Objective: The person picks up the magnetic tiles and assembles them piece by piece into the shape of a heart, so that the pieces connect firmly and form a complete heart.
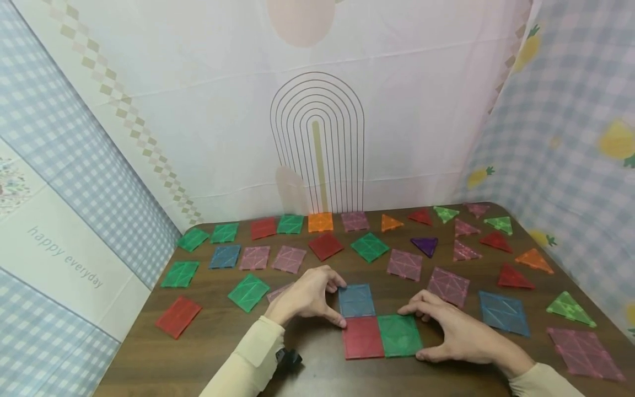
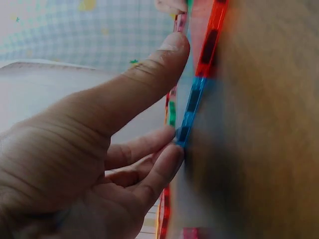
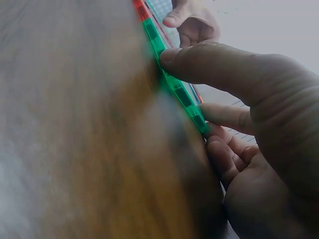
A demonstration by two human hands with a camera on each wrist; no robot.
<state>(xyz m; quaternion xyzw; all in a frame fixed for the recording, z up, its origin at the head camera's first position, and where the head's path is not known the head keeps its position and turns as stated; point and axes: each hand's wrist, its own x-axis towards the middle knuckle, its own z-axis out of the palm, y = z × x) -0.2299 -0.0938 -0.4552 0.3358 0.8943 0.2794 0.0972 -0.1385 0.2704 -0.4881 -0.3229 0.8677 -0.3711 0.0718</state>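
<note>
Three square magnetic tiles lie edge to edge in an L: a blue tile (image 1: 355, 301), a red tile (image 1: 364, 337) nearer me and a green tile (image 1: 399, 336) to the right of the red one. My left hand (image 1: 310, 298) holds the blue tile along its left side, fingertips at the far corner and thumb by its seam with the red tile. My right hand (image 1: 458, 331) grips the green tile from the right, its thumb at the near corner and fingers at the far one. In the right wrist view the thumb presses the green tile's edge (image 3: 182, 94).
Loose square tiles, such as a green one (image 1: 249, 293) and a red one (image 1: 178, 317), spread over the left and back of the brown table (image 1: 139, 364). Several triangle tiles, one of them purple (image 1: 424, 246), lie back right. A blue square (image 1: 504, 313) sits beyond my right hand.
</note>
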